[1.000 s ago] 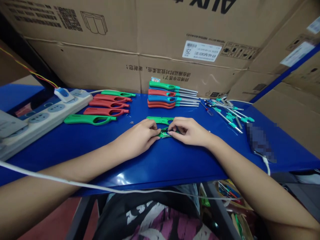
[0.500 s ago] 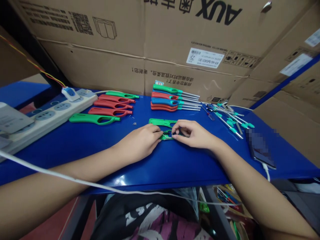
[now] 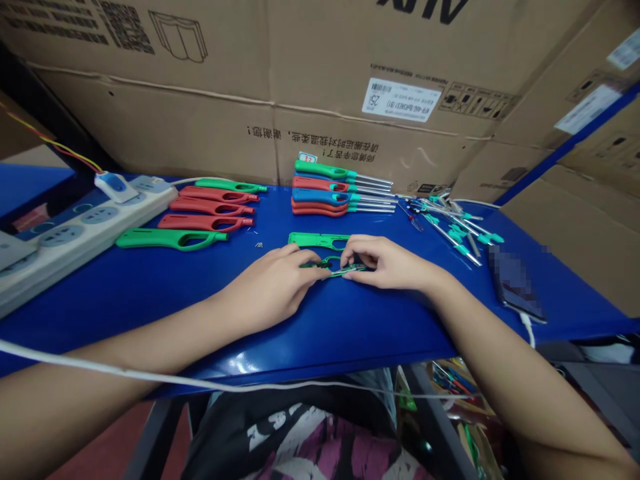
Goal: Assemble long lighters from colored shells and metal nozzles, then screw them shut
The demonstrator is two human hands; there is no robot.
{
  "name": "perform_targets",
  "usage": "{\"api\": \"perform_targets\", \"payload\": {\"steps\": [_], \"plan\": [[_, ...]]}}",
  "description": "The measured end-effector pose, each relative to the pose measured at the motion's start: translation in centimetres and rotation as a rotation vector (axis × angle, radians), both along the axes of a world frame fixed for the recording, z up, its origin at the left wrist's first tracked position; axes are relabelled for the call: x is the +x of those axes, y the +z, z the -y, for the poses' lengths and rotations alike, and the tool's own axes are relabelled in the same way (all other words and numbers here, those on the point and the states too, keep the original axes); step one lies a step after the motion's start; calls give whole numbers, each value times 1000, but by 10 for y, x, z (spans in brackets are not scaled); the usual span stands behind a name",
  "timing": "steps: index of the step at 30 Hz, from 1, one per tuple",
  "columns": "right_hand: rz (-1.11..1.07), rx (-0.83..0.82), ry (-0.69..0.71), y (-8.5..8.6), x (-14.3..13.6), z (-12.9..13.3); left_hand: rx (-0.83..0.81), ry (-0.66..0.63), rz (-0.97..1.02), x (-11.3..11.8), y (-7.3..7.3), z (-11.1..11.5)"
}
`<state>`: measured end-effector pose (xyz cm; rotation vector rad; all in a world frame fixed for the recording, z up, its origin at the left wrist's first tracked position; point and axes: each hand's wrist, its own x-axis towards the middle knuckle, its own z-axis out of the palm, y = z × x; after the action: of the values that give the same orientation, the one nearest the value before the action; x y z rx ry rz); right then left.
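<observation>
My left hand (image 3: 283, 283) is closed on the left part of an opened green lighter body (image 3: 338, 272) with small dark and metal parts in it. At its right end my right hand (image 3: 380, 262) pinches the same piece, fingertips bent over it. Just behind lies a green shell half (image 3: 313, 240), flat on the blue table (image 3: 320, 333). Several tiny metal pins (image 3: 259, 245) are left of it. My fingers hide much of the held piece.
Red and green handles (image 3: 207, 223) lie at the left beside a white power strip (image 3: 95, 217). Finished-looking lighters (image 3: 320, 197) are stacked behind. Metal rods (image 3: 453, 230) and a phone (image 3: 515, 283) are at the right. A white cable (image 3: 215, 385) crosses in front.
The view has shifted a little. The green body between my hands now appears tilted more edge-on, and my left fingers reach further along it.
</observation>
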<state>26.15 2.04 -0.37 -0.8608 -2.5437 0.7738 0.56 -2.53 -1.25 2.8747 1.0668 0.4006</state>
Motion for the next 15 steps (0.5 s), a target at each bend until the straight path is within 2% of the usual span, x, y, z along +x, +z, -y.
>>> {"api": "perform_targets", "payload": {"steps": [7,15], "plan": [[-33,-37,42,0,2,0,-29,-12,38,0,0,-2],[-75,4,35,-4,1,-1,-43,-15,57,-1,0,-2]]}}
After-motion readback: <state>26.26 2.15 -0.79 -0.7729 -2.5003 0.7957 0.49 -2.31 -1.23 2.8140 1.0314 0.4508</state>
